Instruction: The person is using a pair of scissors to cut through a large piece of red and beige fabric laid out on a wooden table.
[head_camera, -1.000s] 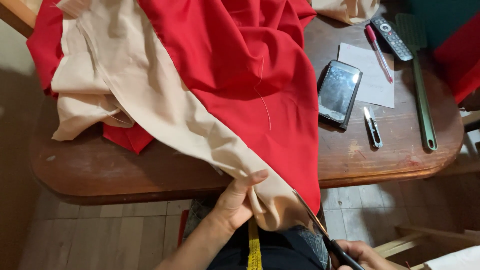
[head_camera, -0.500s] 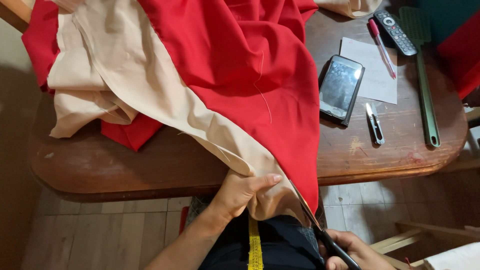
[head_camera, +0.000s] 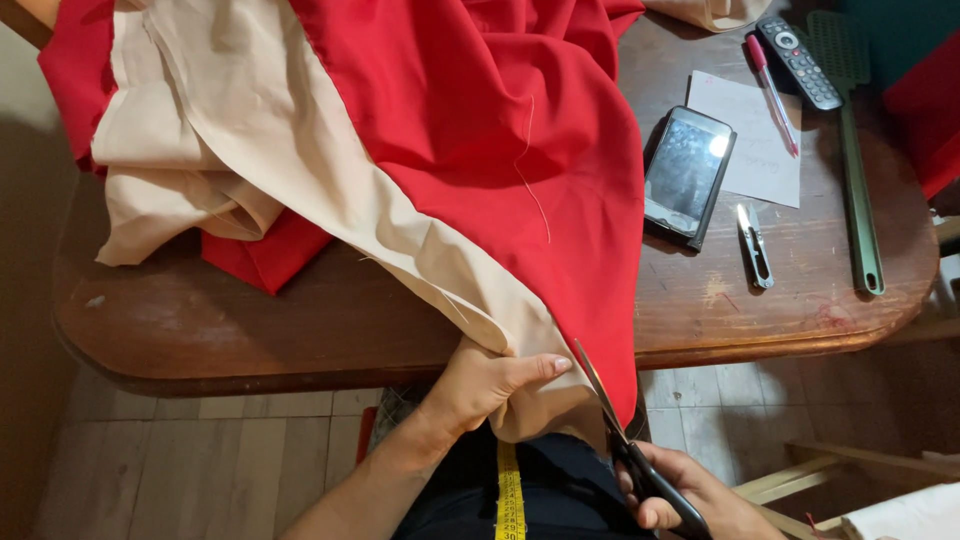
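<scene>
Beige lining fabric (head_camera: 330, 190) is what your left hand (head_camera: 490, 385) is pinching: its grip is closed on the hanging edge just below the near rim of the tabletop (head_camera: 300, 330), thumb pointing right toward the blades. Your right hand (head_camera: 690, 495) is wrapped through the black handles of the scissors (head_camera: 625, 450), and the blades are standing partly open, slanting up and left along the seam where the beige is meeting the red cloth (head_camera: 500, 120). As I judge it, you are doing this well if you are keeping the left pinch taut and close beside the blades, so the edge is not sagging, and feeding only one layer between them; the thumb is sitting very near the tip, so watch it. A yellow tape measure (head_camera: 510, 495) is hanging down your front between both hands. Farther out, right of the red cloth, a phone (head_camera: 688, 175) is lying beside a paper slip (head_camera: 750, 135) with a pink pen (head_camera: 772, 90), a small thread snip (head_camera: 752, 245), a remote (head_camera: 798, 60) and a green swatter (head_camera: 855, 170).
</scene>
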